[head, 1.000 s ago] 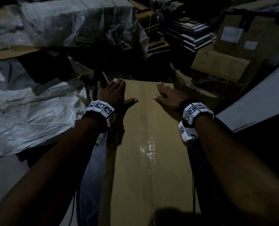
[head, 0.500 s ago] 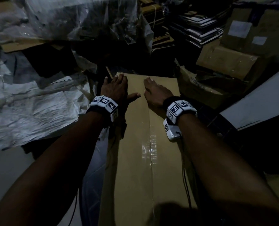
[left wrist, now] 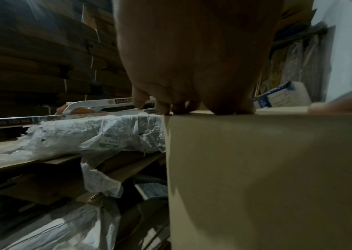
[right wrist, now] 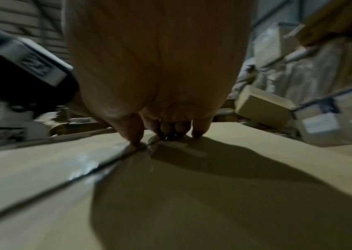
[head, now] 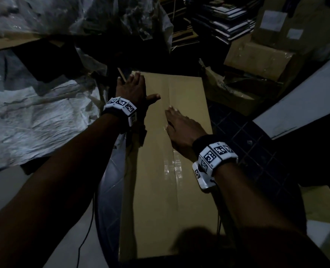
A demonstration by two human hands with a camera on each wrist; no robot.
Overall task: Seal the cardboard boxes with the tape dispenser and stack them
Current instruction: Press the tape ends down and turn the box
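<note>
We see a long cardboard box (head: 166, 171) lying flat in front of the person, its length running away from them, with a seam down the middle of its top. A strip of clear tape (head: 172, 167) glints along the near and middle part of that seam.

The left hand (head: 133, 88) rests on the far left corner of the box top. Its fingers (head: 136, 75) lie straight and close together, reaching to the far edge, and the thumb sticks out to the right across the cardboard. From the left wrist view the fingertips (left wrist: 164, 108) sit right at the box's corner edge.

The right hand (head: 179, 126) lies flat on the top nearer the person, just right of the seam, with its fingers (head: 170, 113) stretched forward and together. In the right wrist view the fingertips (right wrist: 198, 132) press on the cardboard where the tape ends. Neither hand holds anything.

Both wrists carry white bands with black square markers. Left of the box lies crumpled white plastic sheeting (head: 34, 117). To the right, other cardboard boxes (head: 260, 60) are piled, and stacked dark flat items sit beyond them. We cannot make out a tape dispenser in any view.
</note>
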